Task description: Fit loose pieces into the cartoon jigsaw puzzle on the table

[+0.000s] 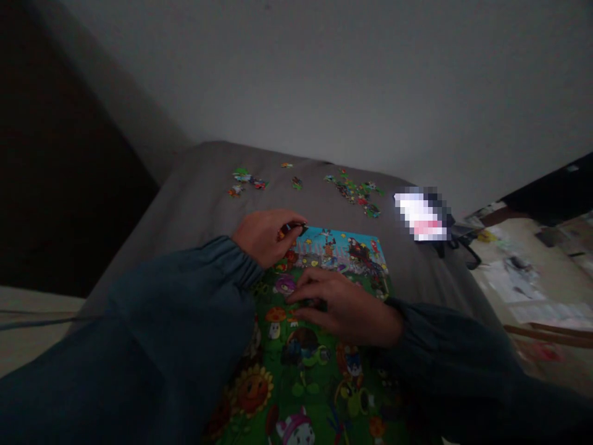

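A mostly assembled jigsaw puzzle (303, 386) of cartoon plants and animals lies in front of me, green below with a blue strip at its far edge. At its far left corner, my left hand (266, 238) is closed around a small dark puzzle piece (287, 230), which shows between thumb and fingers. My right hand (347, 306) is over the middle of the puzzle, fingers bent and thumb a little apart from them. Nothing held shows in it, though the dim light hides part of the gap.
The puzzle lies on a grey cloth surface (194, 191). Loose puzzle pieces (354, 190) are scattered toward the far right, with another small group (245, 179) at the far left. A bright, blurred-out screen (419, 216) stands at the right edge. Behind rises a pale wall (324, 80).
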Demonstrator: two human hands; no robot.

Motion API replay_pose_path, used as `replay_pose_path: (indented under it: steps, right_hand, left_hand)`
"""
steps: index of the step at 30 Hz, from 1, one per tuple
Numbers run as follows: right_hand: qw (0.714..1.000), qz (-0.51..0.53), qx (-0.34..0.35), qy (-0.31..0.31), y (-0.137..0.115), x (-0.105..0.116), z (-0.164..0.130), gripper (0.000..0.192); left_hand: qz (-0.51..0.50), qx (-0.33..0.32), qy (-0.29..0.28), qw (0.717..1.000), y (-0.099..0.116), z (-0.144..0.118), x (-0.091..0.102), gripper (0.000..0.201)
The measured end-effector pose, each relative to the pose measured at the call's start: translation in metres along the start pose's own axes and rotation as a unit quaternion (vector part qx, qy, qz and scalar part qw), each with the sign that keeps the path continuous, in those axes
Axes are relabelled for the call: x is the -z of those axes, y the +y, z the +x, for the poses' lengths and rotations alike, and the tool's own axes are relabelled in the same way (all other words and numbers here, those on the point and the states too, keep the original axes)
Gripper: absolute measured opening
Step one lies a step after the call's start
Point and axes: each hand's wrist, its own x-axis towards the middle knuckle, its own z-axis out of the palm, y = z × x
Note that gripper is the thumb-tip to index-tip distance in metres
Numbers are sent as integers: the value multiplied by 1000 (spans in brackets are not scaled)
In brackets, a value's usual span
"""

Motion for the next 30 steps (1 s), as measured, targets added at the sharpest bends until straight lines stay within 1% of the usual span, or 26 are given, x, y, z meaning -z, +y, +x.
replay_pose_path:
  steps: [3,6,8,9,11,13,16,20,23,25,27,30]
  right_hand:
    - [1000,-25,-2,18,0,-3,-4,13]
    - [997,-63,29,22,2,-4,-7,11]
    - [995,-78,44,31,4,-5,-8,12]
    - [995,-80,47,36,5,-6,-7,12]
    - [994,-83,54,41,6,-7,-5,13]
    - [990,-112,77,32,5,-7,-3,14]
    - [975,-182,125,17,5,-7,-3,19]
    - [952,-249,173,29,10,-4,-5,23]
    - [924,-300,234,32,13,-2,-6,24]
    - [910,-320,262,26,12,-1,-8,24]
    - [906,-330,265,23,9,-1,-9,25]
    - [907,-340,249,23,3,1,-13,26]
  left_hand:
    - [0,-4,-7,1000,1,0,1,28]
    - [-11,-3,-4,1000,1,0,2,28]
    - [-51,20,-5,998,2,1,2,28]
    - [-88,40,-11,995,2,2,1,29]
    - [-184,86,-36,979,3,3,1,31]
    - [-274,127,-64,951,4,4,1,36]
    - [-343,174,-74,920,5,5,2,43]
    - [-367,211,-72,903,7,4,5,47]
    - [-369,228,-85,897,8,3,6,52]
    - [-380,241,-95,888,8,2,6,56]
    - [-393,251,-101,879,8,1,5,59]
    - [-401,256,-113,872,5,1,4,59]
